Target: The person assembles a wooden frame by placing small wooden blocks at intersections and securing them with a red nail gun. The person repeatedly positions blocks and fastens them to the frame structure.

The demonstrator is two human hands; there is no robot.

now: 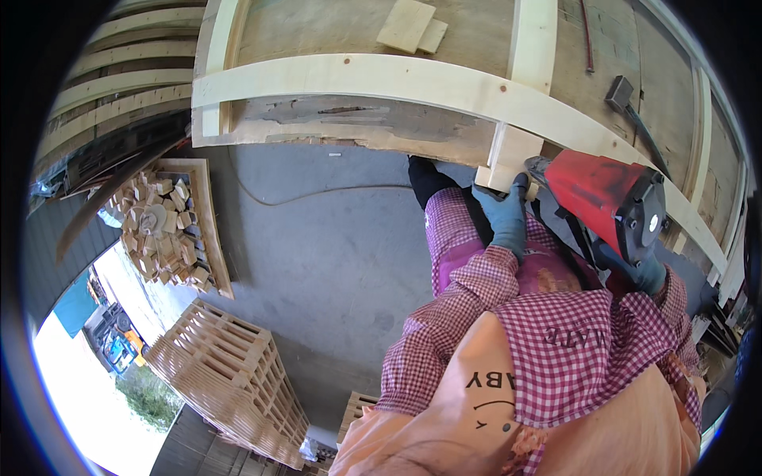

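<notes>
Well, the left hand (503,216) has thumb and fingers clamped on the block (514,155), just beyond them against the beam (436,79); the right hand's (649,274) fingers, partly hidden, wrap the nailer (599,190). Ideally, brace the block squarely, left fingertips clear of the nearby nose (537,167).

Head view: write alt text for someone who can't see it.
A person holds a red nail gun in the gloved right grip and a small wooden block in the left grip, at a wooden frame. A hammer lies nearby.
</notes>
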